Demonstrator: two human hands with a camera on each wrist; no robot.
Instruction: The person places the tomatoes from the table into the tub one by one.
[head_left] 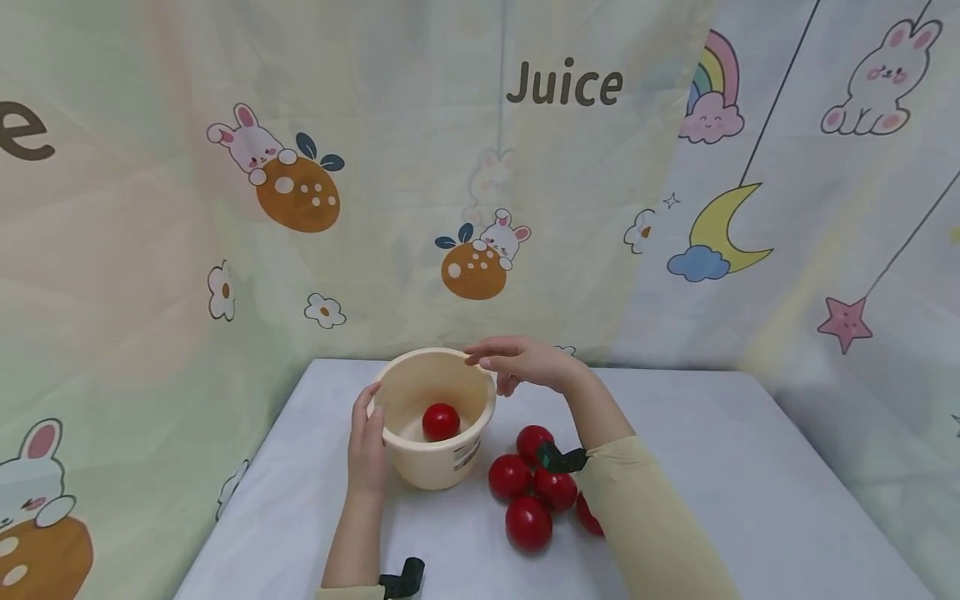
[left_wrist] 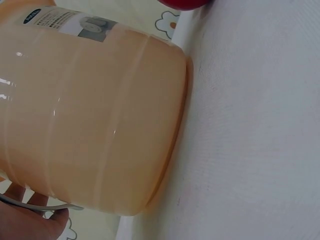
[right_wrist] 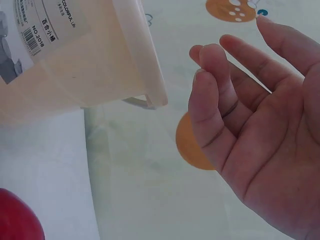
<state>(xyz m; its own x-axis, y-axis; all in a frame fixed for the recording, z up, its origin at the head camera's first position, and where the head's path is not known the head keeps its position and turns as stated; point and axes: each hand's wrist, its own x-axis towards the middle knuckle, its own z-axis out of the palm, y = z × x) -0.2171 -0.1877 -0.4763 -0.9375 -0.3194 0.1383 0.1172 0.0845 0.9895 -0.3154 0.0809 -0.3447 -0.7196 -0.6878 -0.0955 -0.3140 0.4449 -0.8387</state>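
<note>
A cream plastic bucket (head_left: 431, 467) stands on the white table, its mouth tipped toward the head view. Inside it lies one shiny red ball-like thing (head_left: 441, 422). My left hand (head_left: 367, 446) grips the bucket's left side at the rim; in the left wrist view, its fingers (left_wrist: 37, 220) are by the grey handle. My right hand (head_left: 528, 363) hovers at the right rim, and the right wrist view shows it apart from the bucket (right_wrist: 75, 60), fingers loosely bent, nothing in them. Several more red round things (head_left: 528, 523) sit right of the bucket, one partly behind the right sleeve.
The white table (head_left: 720, 467) ends at a back edge close behind the bucket. A printed cloth (head_left: 405, 167) with rabbits, oranges and flowers hangs round the back and sides. Each wrist bears a black strap mount (head_left: 562, 458).
</note>
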